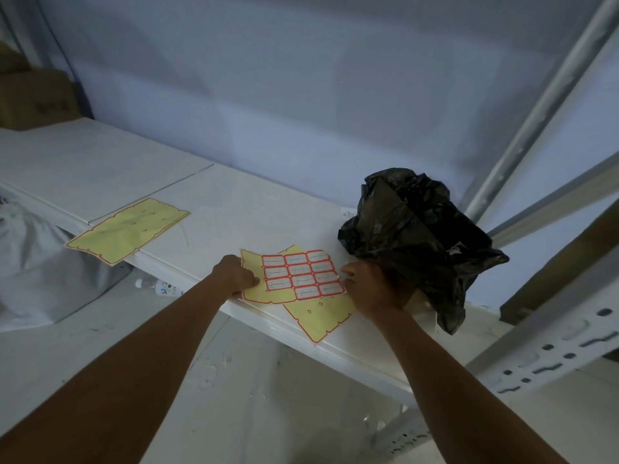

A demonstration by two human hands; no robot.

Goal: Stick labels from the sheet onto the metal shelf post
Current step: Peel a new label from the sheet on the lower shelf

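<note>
A yellow label sheet (298,276) with several red-bordered labels lies at the front edge of the white shelf (234,209). My left hand (234,277) grips its left edge, thumb on top. My right hand (371,286) is at the sheet's right edge, where thumb and fingertips pinch at the outer labels. I cannot tell whether a label is lifted. A perforated white metal shelf post (552,356) slants across the lower right, near my right forearm.
A bare yellow backing sheet (321,318) lies under the label sheet, and another backing sheet (127,229) overhangs the shelf edge at left. A crumpled black plastic bag (418,236) sits just behind my right hand. Cardboard boxes (33,98) stand far left.
</note>
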